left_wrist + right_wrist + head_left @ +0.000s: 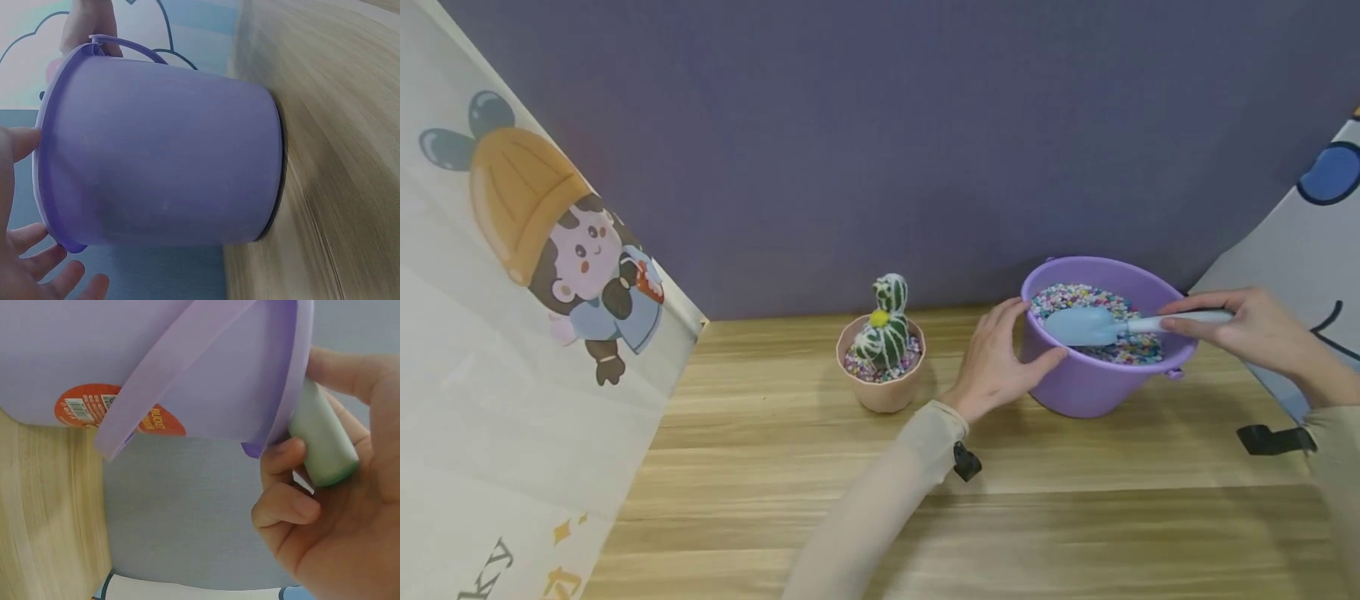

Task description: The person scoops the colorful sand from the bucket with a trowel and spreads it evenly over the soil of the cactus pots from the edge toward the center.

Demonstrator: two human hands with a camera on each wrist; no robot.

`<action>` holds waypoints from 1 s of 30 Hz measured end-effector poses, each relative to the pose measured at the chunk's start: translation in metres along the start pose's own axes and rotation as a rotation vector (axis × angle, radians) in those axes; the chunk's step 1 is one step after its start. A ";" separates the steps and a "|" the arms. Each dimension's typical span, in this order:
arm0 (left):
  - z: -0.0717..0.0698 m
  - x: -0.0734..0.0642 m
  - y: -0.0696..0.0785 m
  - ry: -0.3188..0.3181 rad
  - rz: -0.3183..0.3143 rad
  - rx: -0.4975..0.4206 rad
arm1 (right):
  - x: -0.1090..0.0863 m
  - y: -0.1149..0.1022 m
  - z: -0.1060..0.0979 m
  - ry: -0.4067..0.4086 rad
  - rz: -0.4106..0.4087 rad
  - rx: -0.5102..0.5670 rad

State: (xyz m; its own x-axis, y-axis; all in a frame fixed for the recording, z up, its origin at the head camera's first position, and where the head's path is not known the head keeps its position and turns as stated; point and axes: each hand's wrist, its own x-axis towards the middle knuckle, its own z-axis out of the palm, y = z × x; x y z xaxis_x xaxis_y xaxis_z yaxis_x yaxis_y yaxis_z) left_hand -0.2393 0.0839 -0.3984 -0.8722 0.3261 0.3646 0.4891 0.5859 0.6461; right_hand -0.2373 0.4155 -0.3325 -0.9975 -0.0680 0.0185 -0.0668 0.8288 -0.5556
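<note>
A purple bucket stands on the wooden table, partly filled with small multicoloured pebbles. My left hand holds its rim on the left side, thumb on the near edge and fingers spread along the far one. In the left wrist view the fingertips lie at the rim. My right hand pinches the pale handle of a light blue hand shovel at the bucket's right rim. The shovel's blade lies over the pebbles, pointing left. In the right wrist view the handle's end shows against the palm.
Left of the bucket stands a small peach pot with a cactus bearing a yellow flower, set in similar pebbles. A dark grey-blue panel rises behind the table. Printed panels flank it. The bucket's carrying handle hangs down its side.
</note>
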 end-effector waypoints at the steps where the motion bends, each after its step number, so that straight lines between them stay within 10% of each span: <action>1: 0.000 0.000 0.000 0.001 -0.001 0.002 | 0.000 0.000 0.000 0.005 -0.001 -0.004; 16: -0.008 -0.004 -0.003 -0.032 -0.011 -0.018 | -0.005 0.001 0.006 0.143 0.028 0.038; 23: -0.045 -0.032 -0.005 -0.061 -0.015 -0.010 | -0.031 -0.022 0.010 0.320 0.066 0.068; 30: -0.100 -0.064 -0.010 0.047 0.125 0.018 | -0.053 -0.056 0.018 0.462 0.012 -0.010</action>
State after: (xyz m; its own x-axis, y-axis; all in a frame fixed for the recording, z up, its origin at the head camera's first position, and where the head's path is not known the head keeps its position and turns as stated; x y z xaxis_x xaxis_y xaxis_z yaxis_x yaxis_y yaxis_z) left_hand -0.1883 -0.0167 -0.3612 -0.8030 0.3628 0.4729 0.5937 0.5558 0.5819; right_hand -0.1801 0.3629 -0.3176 -0.9034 0.1948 0.3821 -0.0529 0.8335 -0.5500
